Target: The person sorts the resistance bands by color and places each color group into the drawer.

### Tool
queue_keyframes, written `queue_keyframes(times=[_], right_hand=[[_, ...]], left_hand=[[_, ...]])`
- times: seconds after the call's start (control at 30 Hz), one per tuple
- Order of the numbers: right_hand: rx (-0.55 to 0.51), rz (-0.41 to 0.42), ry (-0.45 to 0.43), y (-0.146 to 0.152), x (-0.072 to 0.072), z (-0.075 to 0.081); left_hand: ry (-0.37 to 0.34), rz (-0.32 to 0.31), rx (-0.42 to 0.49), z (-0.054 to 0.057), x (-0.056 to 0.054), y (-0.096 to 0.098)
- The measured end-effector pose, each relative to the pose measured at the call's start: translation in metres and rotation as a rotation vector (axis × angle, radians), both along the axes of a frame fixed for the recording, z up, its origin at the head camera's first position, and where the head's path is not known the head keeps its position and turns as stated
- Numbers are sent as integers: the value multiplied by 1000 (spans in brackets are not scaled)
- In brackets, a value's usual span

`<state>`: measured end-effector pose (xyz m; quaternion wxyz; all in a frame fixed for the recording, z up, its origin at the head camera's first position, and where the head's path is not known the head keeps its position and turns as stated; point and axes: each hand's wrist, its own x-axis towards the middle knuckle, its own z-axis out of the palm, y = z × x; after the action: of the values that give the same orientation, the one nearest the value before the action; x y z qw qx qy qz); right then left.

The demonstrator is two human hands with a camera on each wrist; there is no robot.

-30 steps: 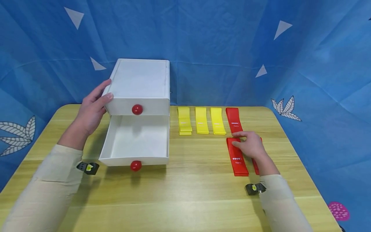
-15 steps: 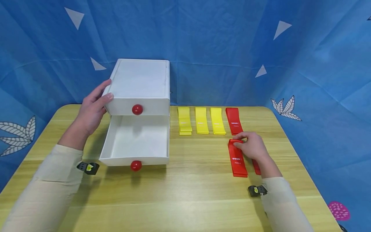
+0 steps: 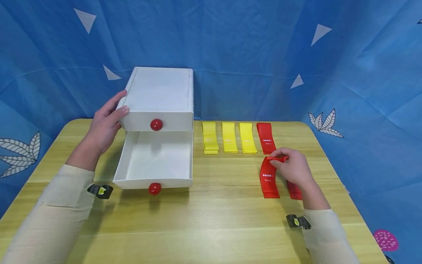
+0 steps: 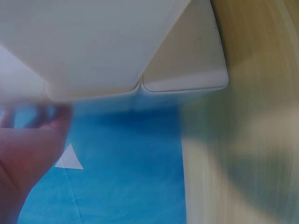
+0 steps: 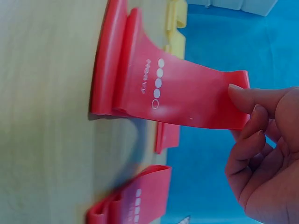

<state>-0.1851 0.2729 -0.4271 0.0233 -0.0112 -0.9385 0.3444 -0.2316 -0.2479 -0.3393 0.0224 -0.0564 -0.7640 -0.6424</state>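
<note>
My left hand (image 3: 104, 126) rests on the upper left side of a white two-drawer unit (image 3: 161, 90), thumb and fingertips at its top edge. In the left wrist view, the fingers (image 4: 53, 119) touch the unit (image 4: 182, 60). The lower drawer (image 3: 138, 182) is pulled out with nothing in it; the upper one is closed. My right hand (image 3: 294, 167) pinches the far end of a folded red resistance band (image 3: 268, 179) marked "Heavy". In the right wrist view, thumb and fingers lift that end of the band (image 5: 187, 95), while its other end stays at the table.
A second red band (image 3: 265, 137) lies behind, a third (image 3: 294, 190) partly under my right wrist. Several yellow bands (image 3: 229, 137) lie in a row beside the unit. Two red knobs (image 3: 154, 189) stick out from the drawers. A blue curtain (image 3: 244, 58) hangs behind the wooden table (image 3: 211, 227).
My right hand has taken hold of the nearer red band's far end and raised it, shifting slightly right. The band now bends upward. My left hand and the drawer unit stay put.
</note>
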Motion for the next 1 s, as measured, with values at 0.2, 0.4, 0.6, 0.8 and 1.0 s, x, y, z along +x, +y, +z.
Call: queue_keyframes(times=[0.2,0.4,0.6,0.8,1.0], right_hand=[[-73,-27,43,-7,5,15],[-115,-22,121,-14,9,31],[-163,-16,179,-25,12,45],[-231,-32,213,-41,12,60],[-393,-29,256,-57,10,74]], left_hand=[[-3,6,-27,0,0,0],[1,6,-31,0,0,1],[10,-1,-21,0,-1,0],[4,1,-10,0,0,0],[1,-6,12,0,-1,0]])
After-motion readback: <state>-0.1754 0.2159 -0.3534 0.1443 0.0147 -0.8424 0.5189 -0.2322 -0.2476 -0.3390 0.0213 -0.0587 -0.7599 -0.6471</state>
